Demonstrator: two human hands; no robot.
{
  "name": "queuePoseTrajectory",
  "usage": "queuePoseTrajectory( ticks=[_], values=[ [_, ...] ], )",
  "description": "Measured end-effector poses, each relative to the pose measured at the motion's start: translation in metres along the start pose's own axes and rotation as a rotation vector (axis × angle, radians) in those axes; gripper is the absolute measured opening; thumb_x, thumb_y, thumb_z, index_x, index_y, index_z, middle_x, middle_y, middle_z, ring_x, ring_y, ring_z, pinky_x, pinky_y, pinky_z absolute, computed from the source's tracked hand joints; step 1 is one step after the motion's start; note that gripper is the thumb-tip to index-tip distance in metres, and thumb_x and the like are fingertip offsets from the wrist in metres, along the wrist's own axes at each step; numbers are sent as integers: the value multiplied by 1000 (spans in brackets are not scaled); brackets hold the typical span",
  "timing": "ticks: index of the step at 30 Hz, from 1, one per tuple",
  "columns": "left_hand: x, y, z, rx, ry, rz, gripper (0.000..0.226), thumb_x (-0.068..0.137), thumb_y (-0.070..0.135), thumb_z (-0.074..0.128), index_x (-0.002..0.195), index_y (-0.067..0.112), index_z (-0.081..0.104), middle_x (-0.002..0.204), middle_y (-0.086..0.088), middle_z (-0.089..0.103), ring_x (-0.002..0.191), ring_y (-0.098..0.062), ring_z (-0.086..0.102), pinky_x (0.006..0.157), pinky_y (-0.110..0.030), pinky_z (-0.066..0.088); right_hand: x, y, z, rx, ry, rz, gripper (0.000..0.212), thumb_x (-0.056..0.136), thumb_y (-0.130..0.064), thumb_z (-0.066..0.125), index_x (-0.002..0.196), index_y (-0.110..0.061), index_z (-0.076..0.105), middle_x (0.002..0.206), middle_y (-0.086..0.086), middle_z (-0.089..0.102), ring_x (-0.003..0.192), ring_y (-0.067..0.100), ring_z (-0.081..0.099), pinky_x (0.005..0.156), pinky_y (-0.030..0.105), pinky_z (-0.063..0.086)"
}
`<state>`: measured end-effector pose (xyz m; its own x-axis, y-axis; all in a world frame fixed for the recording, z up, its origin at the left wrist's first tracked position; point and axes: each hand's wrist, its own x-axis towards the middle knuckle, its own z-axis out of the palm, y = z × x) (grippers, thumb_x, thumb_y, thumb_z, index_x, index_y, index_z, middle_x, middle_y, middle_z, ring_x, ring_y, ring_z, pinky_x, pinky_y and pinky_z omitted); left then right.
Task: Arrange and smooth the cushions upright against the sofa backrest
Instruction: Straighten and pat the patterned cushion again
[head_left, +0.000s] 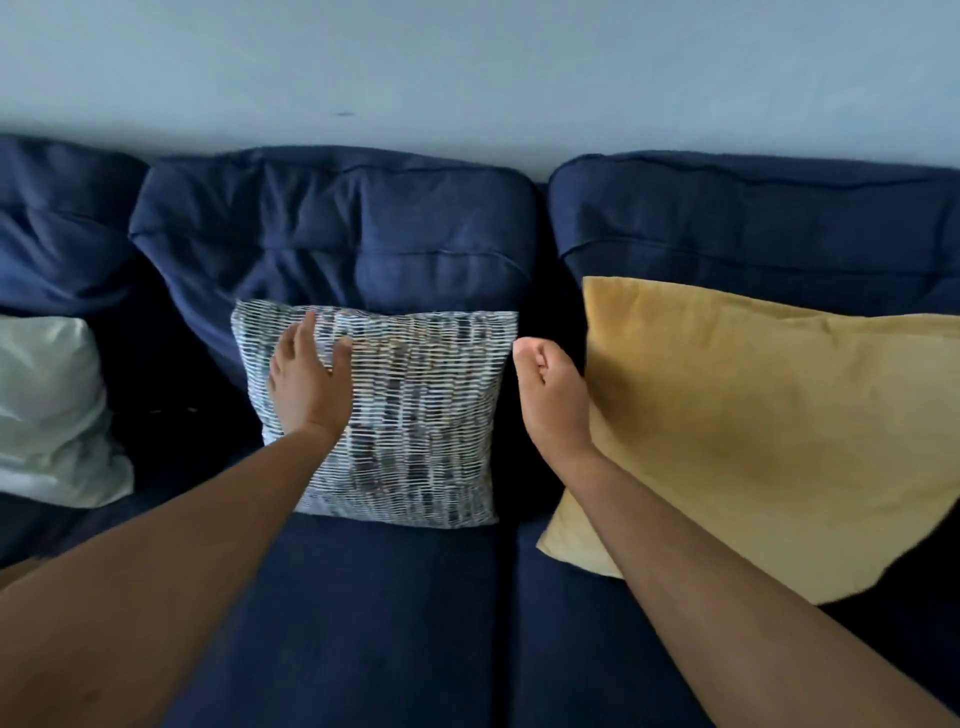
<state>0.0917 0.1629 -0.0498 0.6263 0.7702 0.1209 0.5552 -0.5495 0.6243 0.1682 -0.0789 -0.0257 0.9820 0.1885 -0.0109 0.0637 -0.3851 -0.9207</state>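
Note:
A patterned blue-and-white cushion stands upright against the middle of the navy sofa backrest. My left hand lies flat on its upper left part, fingers spread. My right hand sits at the cushion's right edge, fingers curled together, in the gap beside a large yellow cushion. The yellow cushion leans tilted against the right backrest section. A white cushion rests at the far left, partly out of view.
The navy seat cushions stretch toward me below the pillows. A pale wall rises behind the sofa. A dark gap runs between the middle and right seat sections.

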Motion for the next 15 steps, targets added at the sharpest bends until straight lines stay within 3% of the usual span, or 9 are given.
queuePoseTrajectory(
  ticks=[3, 6, 8, 10, 11, 13, 15],
  values=[
    [29, -35, -12, -22, 42, -144, 69, 98, 55, 51, 156, 26, 29, 164, -9, 25, 150, -32, 21, 118, -54, 17, 13, 8, 35, 91, 0, 214, 42, 97, -41, 54, 127, -12, 60, 114, 0, 67, 107, 17, 61, 85, 24, 39],
    [57, -67, -21, -84, 70, -318, 82, 91, 67, 53, 156, 26, 26, 163, -11, 27, 148, -34, 26, 118, -55, 19, 22, 18, 59, 168, 55, 341, 52, 93, -47, 60, 131, -11, 56, 109, -4, 64, 104, 19, 61, 84, 28, 42],
    [75, -87, -24, -235, 10, -388, 87, 86, 71, 56, 153, 22, 30, 155, -14, 41, 140, -37, 40, 116, -56, 28, 26, 22, 73, 206, 95, 384, 55, 90, -47, 64, 131, -11, 56, 115, 1, 67, 107, 22, 63, 90, 35, 49],
    [86, -99, -24, -477, -75, -419, 75, 89, 61, 61, 147, 18, 40, 140, -12, 59, 126, -32, 56, 110, -52, 41, 28, 24, 84, 199, 140, 403, 56, 89, -43, 66, 131, -8, 55, 122, 9, 66, 111, 28, 63, 97, 43, 50],
    [88, -100, -23, -559, -110, -433, 60, 92, 53, 62, 139, 17, 52, 129, -9, 66, 118, -28, 62, 106, -48, 47, 29, 24, 87, 187, 169, 405, 56, 90, -41, 66, 131, -5, 55, 125, 13, 65, 114, 30, 62, 99, 46, 49],
    [98, -97, -22, -623, -108, -424, 29, 97, 42, 61, 100, 15, 71, 100, -5, 73, 98, -23, 67, 91, -38, 54, 31, 22, 92, 151, 236, 394, 57, 92, -38, 65, 133, 0, 53, 131, 18, 62, 119, 34, 59, 101, 47, 47],
    [109, -88, -25, -597, -23, -372, 30, 97, 43, 57, 79, 19, 64, 81, 2, 67, 81, -18, 62, 74, -32, 48, 34, 17, 94, 98, 292, 355, 57, 93, -40, 62, 133, 1, 52, 132, 19, 61, 120, 35, 58, 102, 47, 46]
  ],
)
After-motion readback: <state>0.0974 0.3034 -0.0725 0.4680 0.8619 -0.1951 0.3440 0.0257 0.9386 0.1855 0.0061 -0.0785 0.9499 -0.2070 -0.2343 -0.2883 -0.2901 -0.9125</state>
